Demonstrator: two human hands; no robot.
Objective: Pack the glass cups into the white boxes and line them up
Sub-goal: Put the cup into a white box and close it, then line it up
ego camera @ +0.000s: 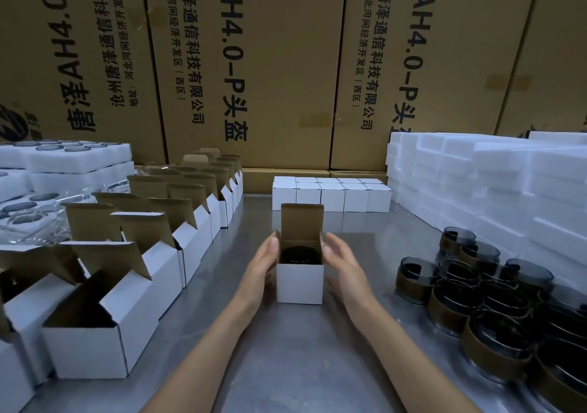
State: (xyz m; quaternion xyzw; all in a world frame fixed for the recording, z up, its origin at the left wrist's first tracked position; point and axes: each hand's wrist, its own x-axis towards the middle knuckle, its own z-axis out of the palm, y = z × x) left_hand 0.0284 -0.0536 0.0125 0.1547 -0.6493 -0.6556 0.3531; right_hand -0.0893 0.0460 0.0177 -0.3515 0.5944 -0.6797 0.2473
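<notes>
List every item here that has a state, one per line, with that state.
Center white box: upright, lid flap open, dark cup inside.
Left hand: open, fingers against the box's left side.
Right hand: open, beside the box's right side.
Boxes on the left: flaps open, in rows.
Boxes at the back: closed, lined up.
Glass cups on the right: unpacked, clustered, sleeves on.
Foam trays: stacked.
</notes>
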